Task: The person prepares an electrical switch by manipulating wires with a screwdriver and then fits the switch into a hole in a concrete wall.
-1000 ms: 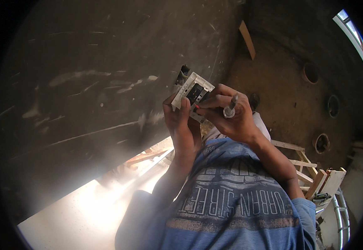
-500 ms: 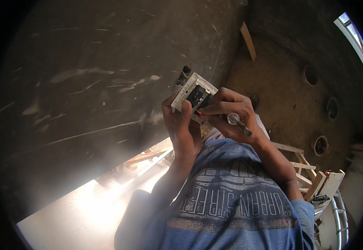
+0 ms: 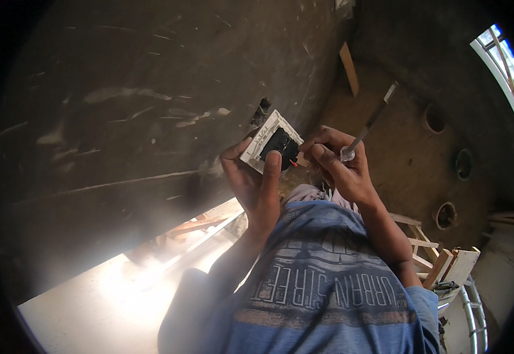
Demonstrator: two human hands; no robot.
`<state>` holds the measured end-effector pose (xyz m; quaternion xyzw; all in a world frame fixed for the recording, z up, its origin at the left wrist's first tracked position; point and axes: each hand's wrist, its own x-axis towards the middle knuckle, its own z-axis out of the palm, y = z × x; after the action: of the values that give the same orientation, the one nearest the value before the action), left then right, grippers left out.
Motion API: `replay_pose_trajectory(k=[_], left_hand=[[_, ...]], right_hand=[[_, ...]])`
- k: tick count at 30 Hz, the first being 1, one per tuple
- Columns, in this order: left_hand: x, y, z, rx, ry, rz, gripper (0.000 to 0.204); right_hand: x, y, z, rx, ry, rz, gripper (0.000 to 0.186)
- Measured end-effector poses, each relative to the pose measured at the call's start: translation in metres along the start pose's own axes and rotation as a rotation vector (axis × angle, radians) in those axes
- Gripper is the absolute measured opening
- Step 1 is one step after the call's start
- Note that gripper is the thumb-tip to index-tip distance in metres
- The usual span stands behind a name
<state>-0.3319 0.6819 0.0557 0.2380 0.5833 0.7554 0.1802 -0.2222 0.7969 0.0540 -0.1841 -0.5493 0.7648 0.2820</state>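
Note:
My left hand [image 3: 250, 183] grips a wall socket or switch unit [image 3: 261, 140] with a white frame, its black back turned up and the thumb pressed on it. A short red wire end [image 3: 294, 163] sticks out at the black part's lower corner. In my right hand [image 3: 345, 168] is a screwdriver [image 3: 368, 127] with a clear handle, closed in the fingers; its shaft points up and away to the right. The right fingertips are close beside the unit's right edge; whether they touch it or pinch something small, I cannot tell.
A dark plastered wall [image 3: 121, 130] fills the left, with a box opening [image 3: 261, 109] holding wires just beyond the unit. Wooden framing [image 3: 451, 268] and a metal ladder [image 3: 475, 312] stand at lower right. Several round openings [image 3: 445, 216] and a leaning board [image 3: 349, 69] are farther off.
My right hand has drawn slightly right, off the black part and red wire. The screwdriver has swung from pointing down-right to up-right. My left thumb now lies farther over the unit.

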Motion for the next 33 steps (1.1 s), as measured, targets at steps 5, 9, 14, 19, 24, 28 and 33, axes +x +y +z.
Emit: replay_pose_trajectory(k=[5,9,14,19,24,28,33], left_hand=[[-0.001,0.004,0.0,0.047,-0.015,0.024,0.042],[0.001,0.002,-0.003,0.09,-0.067,0.013,0.046],[0.009,0.002,-0.005,0.166,-0.18,-0.001,0.042],[0.015,0.004,-0.006,0.217,-0.264,-0.031,0.039],[0.021,-0.005,-0.013,0.167,-0.311,-0.182,0.038],[0.023,-0.021,-0.021,-0.091,-0.302,-0.444,0.037],[0.014,-0.02,-0.014,-0.227,-0.207,-0.349,0.037]], right_hand=[[-0.002,-0.014,-0.008,0.015,-0.144,0.174,0.024],[-0.002,-0.02,-0.01,-0.014,-0.213,0.235,0.025],[-0.001,-0.021,-0.011,-0.04,-0.245,0.274,0.026],[-0.002,-0.012,-0.021,0.345,-0.27,0.48,0.021],[-0.005,-0.019,-0.017,0.088,-0.089,0.322,0.017],[-0.008,-0.026,-0.012,-0.205,0.072,0.087,0.011],[-0.023,-0.018,0.003,-0.466,0.113,-0.2,0.007]])
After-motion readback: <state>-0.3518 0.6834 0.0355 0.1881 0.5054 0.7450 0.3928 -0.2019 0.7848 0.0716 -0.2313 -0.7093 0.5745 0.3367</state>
